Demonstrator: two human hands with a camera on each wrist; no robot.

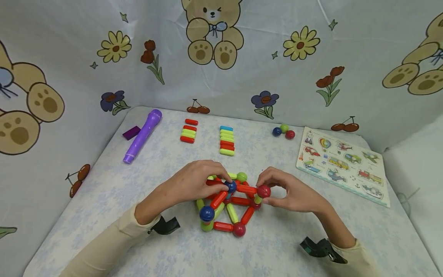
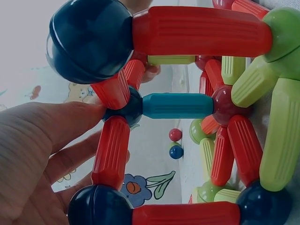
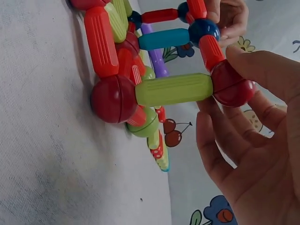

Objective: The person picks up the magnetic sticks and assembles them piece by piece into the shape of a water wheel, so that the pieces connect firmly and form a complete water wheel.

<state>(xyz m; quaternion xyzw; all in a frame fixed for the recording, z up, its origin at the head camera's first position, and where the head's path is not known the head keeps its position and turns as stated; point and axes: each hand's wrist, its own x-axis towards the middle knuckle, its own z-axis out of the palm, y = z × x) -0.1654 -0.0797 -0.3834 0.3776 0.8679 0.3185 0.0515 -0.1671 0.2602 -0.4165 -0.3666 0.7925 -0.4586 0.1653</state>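
A structure of magnetic balls and ribbed rods stands on the table, with a flat base and an upper level. My left hand (image 1: 195, 181) pinches the blue ball (image 1: 230, 187) at its top centre between thumb and fingers. From that ball a teal rod (image 2: 178, 105) runs down to a red ball (image 2: 228, 105) in the base. At the upper right corner, my right hand (image 1: 294, 190) grips a red ball (image 3: 232, 83) with thumb and fingers. A yellow-green rod (image 3: 174, 90) stands beneath it, and a red rod (image 1: 246, 189) spans the two held balls. Another blue ball (image 1: 207, 213) tops the front left corner.
Behind the structure lie a row of rods (image 1: 227, 140) and a smaller group of rods (image 1: 188, 131). A purple tube (image 1: 142, 136) and a dark purple piece (image 1: 131, 133) are at left. Loose balls (image 1: 284, 128) and a picture board (image 1: 342, 165) lie at right.
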